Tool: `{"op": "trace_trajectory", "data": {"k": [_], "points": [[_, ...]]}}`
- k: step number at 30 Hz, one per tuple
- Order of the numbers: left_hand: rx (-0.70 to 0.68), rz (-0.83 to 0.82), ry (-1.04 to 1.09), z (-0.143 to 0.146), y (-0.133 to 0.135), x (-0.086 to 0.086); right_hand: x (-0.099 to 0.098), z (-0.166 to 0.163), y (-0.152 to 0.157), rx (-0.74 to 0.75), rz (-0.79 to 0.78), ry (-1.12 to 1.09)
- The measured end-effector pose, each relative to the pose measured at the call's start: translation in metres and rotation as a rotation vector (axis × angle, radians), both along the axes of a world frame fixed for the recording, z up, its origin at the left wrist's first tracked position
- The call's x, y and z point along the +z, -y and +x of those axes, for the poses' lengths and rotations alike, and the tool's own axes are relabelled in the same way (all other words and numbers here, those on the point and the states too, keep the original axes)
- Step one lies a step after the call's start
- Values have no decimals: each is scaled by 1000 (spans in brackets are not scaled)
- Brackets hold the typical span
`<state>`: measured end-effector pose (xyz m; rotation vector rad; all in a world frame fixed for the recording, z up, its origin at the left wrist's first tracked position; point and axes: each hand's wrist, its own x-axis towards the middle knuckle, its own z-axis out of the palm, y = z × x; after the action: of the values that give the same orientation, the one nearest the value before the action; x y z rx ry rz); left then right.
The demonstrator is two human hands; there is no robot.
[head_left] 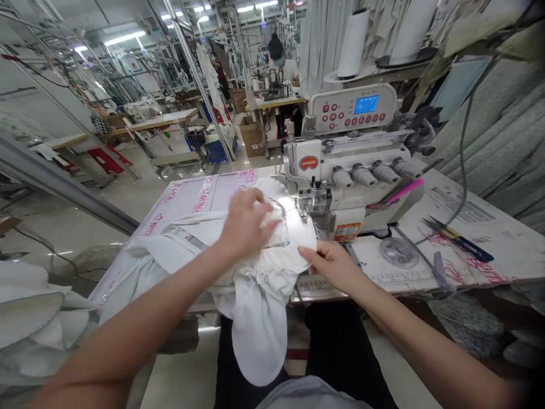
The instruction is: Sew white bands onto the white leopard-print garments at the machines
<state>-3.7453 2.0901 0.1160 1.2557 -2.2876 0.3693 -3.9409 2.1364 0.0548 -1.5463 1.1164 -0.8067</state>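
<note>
A white garment point(259, 341) lies bunched on the table in front of the overlock sewing machine point(340, 170), and one part hangs over the front edge. Its edge reaches the machine's lit presser foot area. Over the cloth, left of the needle, is my left hand point(247, 224), smeared by motion with fingers partly spread; whether it touches the cloth is unclear. My right hand point(326, 261) pinches the garment's edge between thumb and fingers, just in front of the machine.
Scissors point(460, 238) and a clear plastic disc point(399, 251) lie right of the machine. Thread cones point(353, 42) stand behind it. More white fabric point(34, 324) is piled at the left. A metal post point(63, 176) runs along the left; people work at distant tables.
</note>
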Motion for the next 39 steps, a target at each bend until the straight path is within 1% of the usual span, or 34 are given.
{"op": "trace_trajectory", "data": {"k": [1, 3, 5, 7, 9, 10, 12, 13, 14, 15, 16, 18, 19, 21, 23, 25, 28, 30, 32, 33, 35, 36, 37, 38, 39], "points": [[-79, 51, 54, -4, -15, -5, 1, 1, 0, -15, 2, 7], [-193, 172, 117, -8, -40, -12, 3, 2, 0, -30, 5, 29], [-267, 308, 117, -10, -57, -11, 5, 2, 2, -44, -2, 45], [-347, 513, 99, -9, -71, -4, 6, 3, 3, -50, 14, 85], [-433, 824, 52, -8, -92, 1, 7, 4, -2, -53, 78, 172], [-471, 1020, 9, -7, -106, 1, 6, 4, -9, -55, 128, 221], [-532, 1413, -96, -7, -141, -4, 5, 6, -35, -37, 247, 265], [-529, 1549, -146, -7, -159, -8, 3, 7, -53, -7, 303, 253], [-491, 1622, -191, -7, -175, -14, 1, 8, -73, 40, 353, 230], [-427, 1643, -227, -8, -190, -19, -1, 8, -94, 94, 388, 202], [-352, 1629, -249, -9, -202, -25, -3, 9, -114, 138, 397, 180], [-247, 1597, -258, -10, -216, -33, -7, 9, -147, 174, 341, 151], [-225, 1614, -255, -11, -219, -35, -8, 9, -158, 168, 294, 135], [-217, 1668, -256, -13, -222, -39, -11, 9, -171, 142, 210, 84], [-199, 1687, -264, -14, -223, -41, -13, 9, -172, 140, 178, 50], [-170, 1686, -270, -13, -224, -43, -15, 11, -168, 148, 190, 90], [-174, 1705, -298, -11, -227, -46, -21, 14, -162, 206, 307, 252], [-187, 1706, -338, -9, -226, -46, -24, 15, -159, 253, 364, 322], [-220, 1725, -394, -8, -217, -45, -24, 13, -158, 278, 356, 342], [-263, 1747, -454, -8, -210, -45, -24, 12, -159, 278, 340, 351], [-362, 1739, -682, -11, -189, -48, -22, 8, -160, 261, 305, 363], [-379, 1657, -814, -14, -176, -51, -21, 7, -162, 251, 289, 366], [-350, 1495, -914, -18, -163, -56, -20, 6, -163, 243, 277, 367], [-272, 1279, -953, -22, -151, -61, -20, 5, -165, 236, 268, 370], [-157, 1043, -922, -24, -140, -67, -21, 6, -167, 228, 264, 373]]}}
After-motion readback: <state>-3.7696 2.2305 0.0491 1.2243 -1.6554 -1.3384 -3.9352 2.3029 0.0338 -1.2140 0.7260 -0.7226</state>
